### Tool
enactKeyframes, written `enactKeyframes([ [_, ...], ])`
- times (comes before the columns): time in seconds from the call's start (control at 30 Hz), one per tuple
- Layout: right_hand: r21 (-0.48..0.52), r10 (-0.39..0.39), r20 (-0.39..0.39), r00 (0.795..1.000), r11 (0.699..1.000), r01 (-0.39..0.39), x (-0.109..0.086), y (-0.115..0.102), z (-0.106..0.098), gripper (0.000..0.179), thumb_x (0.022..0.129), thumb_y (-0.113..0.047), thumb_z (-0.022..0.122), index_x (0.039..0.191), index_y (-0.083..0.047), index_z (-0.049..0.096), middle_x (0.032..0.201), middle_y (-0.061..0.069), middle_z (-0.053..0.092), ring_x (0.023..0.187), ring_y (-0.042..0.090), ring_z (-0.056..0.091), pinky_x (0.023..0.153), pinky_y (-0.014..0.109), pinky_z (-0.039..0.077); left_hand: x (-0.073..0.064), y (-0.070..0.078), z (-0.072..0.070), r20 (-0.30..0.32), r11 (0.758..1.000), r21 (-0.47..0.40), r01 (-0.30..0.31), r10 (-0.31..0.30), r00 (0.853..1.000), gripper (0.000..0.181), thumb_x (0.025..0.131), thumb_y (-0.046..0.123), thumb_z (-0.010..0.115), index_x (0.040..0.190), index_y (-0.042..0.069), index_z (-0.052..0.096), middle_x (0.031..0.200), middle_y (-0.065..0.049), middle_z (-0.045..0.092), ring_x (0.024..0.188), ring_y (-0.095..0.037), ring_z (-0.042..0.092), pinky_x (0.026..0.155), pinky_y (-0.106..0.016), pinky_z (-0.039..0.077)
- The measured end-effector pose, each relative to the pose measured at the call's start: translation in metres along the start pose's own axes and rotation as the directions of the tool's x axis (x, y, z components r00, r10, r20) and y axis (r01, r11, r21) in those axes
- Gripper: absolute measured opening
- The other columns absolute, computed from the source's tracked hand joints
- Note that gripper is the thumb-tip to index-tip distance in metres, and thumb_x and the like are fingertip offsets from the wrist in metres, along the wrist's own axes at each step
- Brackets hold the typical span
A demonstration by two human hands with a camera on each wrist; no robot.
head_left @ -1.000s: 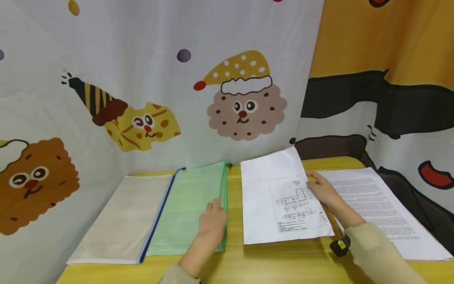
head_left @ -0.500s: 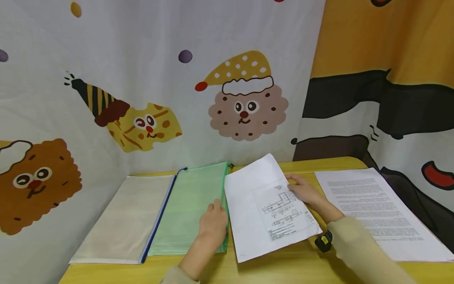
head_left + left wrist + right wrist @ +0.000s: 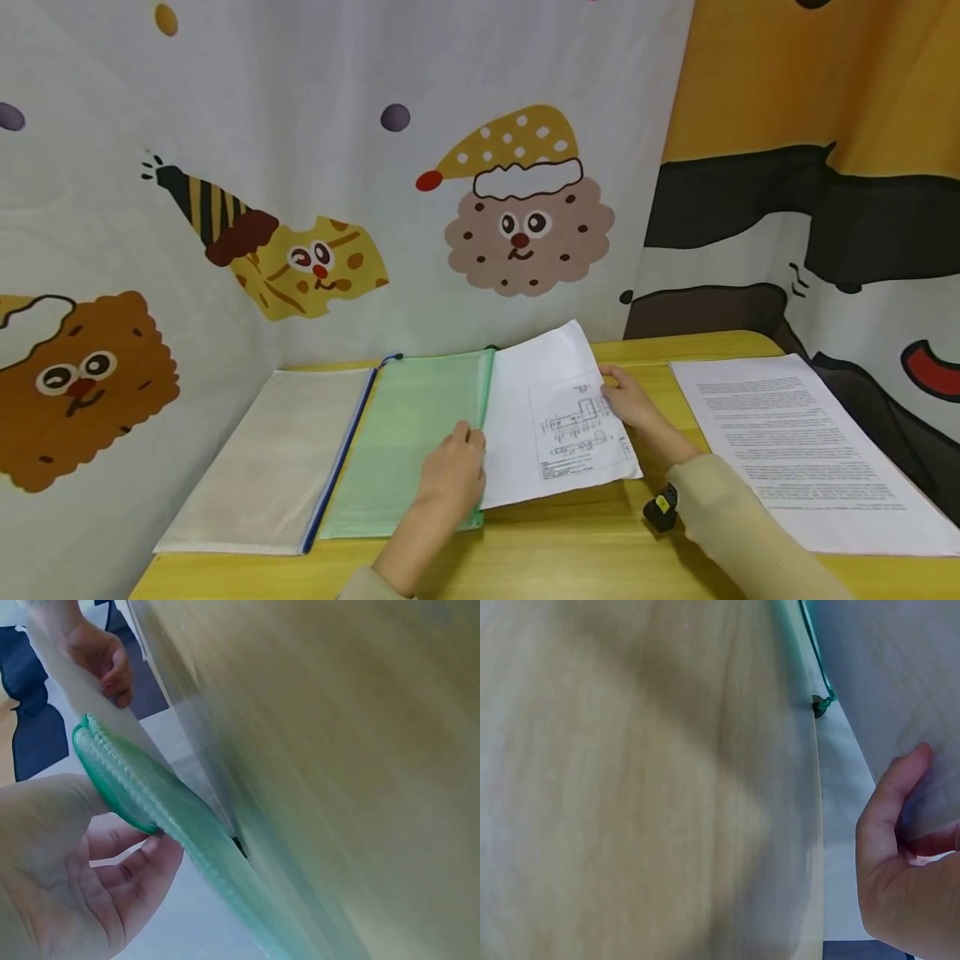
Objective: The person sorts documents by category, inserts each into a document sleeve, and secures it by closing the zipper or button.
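My left hand [image 3: 450, 473] holds the right-hand edge of a translucent green zip folder [image 3: 401, 433] lying on the table. In the left wrist view, thumb and fingers pinch its green zipper edge [image 3: 196, 847], and the mouth bows apart. My right hand [image 3: 636, 407] grips the right edge of white paper [image 3: 517, 400] printed with a technical drawing, tilted up off the table. The paper's left edge meets the folder's open side, and in the left wrist view it lies at the mouth. Thumb and fingers of the right hand [image 3: 900, 840] pinch the paper in the right wrist view.
Left of the green folder lies a whitish folder [image 3: 262, 458] with a blue zipper edge. A stack of printed text sheets [image 3: 810, 450] lies at the right of the yellow wooden table [image 3: 555, 554]. A cartoon-printed curtain [image 3: 322, 108] hangs behind.
My right hand has carried the drawing paper leftward, from apart from the green folder to its open side. The left hand keeps its hold on the folder's edge.
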State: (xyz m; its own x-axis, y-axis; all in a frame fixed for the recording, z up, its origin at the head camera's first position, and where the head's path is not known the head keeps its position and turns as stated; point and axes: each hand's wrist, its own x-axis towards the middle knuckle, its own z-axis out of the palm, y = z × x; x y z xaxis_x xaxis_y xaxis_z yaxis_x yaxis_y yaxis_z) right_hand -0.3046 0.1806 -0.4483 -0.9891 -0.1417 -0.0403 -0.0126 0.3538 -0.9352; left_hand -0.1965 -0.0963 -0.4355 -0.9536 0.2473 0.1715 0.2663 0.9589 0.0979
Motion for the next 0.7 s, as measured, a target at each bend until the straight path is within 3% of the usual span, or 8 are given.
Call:
enactKeyframes([
  [0.17,-0.012,0.025,-0.040,0.999,1.000,-0.025,0.002,0.002,0.007,0.040,0.100,-0.007,0.034,0.138,0.005,0.035,0.103,0.026,0.059,0.068,0.015,0.059,0.062,0.027,0.050,0.000,0.000,0.001,-0.025,0.999,-0.053,-0.008,0.006,1.000,0.020,0.085,0.015,0.063,0.103,0.006,0.062,0.096,-0.006,0.051,0.077,-0.017,0.058,0.055,-0.026,0.050],
  [0.7,0.031,0.026,-0.035,0.999,0.999,-0.025,-0.001,-0.003,0.026,0.039,0.101,-0.010,0.035,0.137,0.002,0.037,0.103,0.024,0.060,0.072,0.017,0.061,0.064,0.028,0.051,0.001,0.005,0.000,-0.067,1.000,-0.011,-0.017,0.017,0.998,0.025,0.083,0.017,0.069,0.104,0.004,0.064,0.096,-0.006,0.052,0.075,-0.015,0.056,0.057,-0.026,0.052],
])
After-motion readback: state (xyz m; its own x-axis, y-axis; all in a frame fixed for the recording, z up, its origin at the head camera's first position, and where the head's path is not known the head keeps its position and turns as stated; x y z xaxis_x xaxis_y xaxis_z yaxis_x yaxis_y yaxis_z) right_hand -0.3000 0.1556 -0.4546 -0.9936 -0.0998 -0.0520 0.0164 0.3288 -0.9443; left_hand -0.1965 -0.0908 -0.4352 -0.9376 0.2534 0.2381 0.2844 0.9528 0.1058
